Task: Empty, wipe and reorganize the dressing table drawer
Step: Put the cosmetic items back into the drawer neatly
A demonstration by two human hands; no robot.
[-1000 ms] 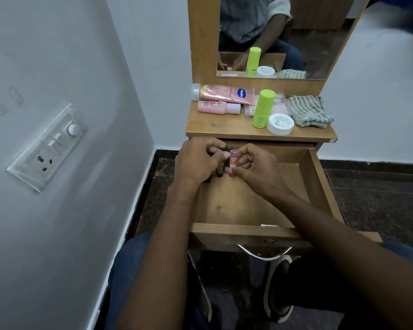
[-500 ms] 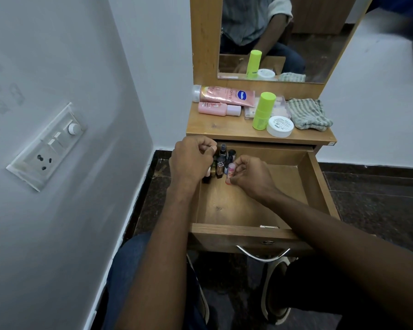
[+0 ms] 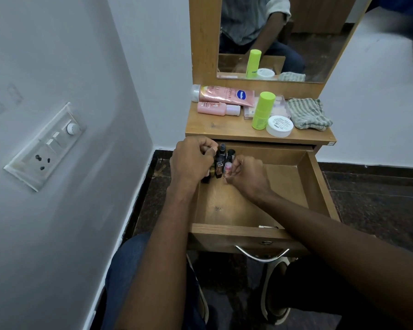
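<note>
The head camera looks down on an open wooden drawer [image 3: 255, 210] pulled out from under the dressing table top [image 3: 224, 129]. Both hands work in the drawer's far left corner. The right hand [image 3: 246, 177] pinches a small pink-capped tube [image 3: 227, 169] between thumb and fingertips, holding it upright just beside a cluster of small dark bottles [image 3: 221, 160] that stand against the drawer's back wall. The left hand [image 3: 192, 160] hovers over the left side of that cluster with its fingers curled tight; it seems to grip one of the dark bottles, though the fingers hide the contact and I cannot tell for sure. The rest of the drawer floor shows bare wood.

On the table top lie a pink lotion tube [image 3: 224, 95] and a smaller pink bottle [image 3: 216, 108], both on their sides. To their right a lime-green bottle [image 3: 262, 110] stands upright, a white round jar [image 3: 280, 126] sits just in front of it, and a folded striped cloth [image 3: 308, 114] rests at the right end. The mirror [image 3: 284, 36] above reflects the seated person and these items. A switch panel [image 3: 45, 146] is on the left wall.
</note>
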